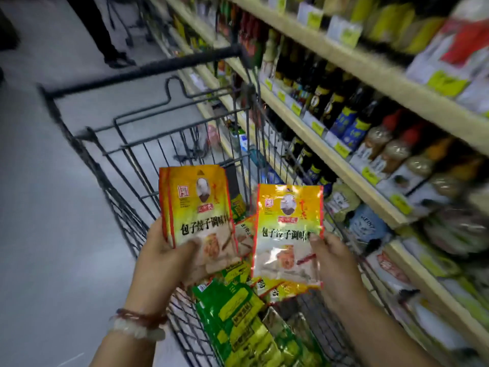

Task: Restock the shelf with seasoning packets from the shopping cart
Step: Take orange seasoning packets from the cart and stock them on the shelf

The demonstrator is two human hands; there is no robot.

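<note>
I see the wire shopping cart standing on the grey floor, just beside the shelving. In its basket lie green seasoning packets and yellow-orange packets, loosely piled. To my right, the wooden shelf carries dark sauce bottles, red-capped spice jars and bagged goods, with yellow price tags along its front edge.

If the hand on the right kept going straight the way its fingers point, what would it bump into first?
Probably the shopping cart. The right hand points up and away while holding a yellow packet, toward the cart's far wire end. Depth is unclear, so it might reach the bottle shelf instead.
</note>
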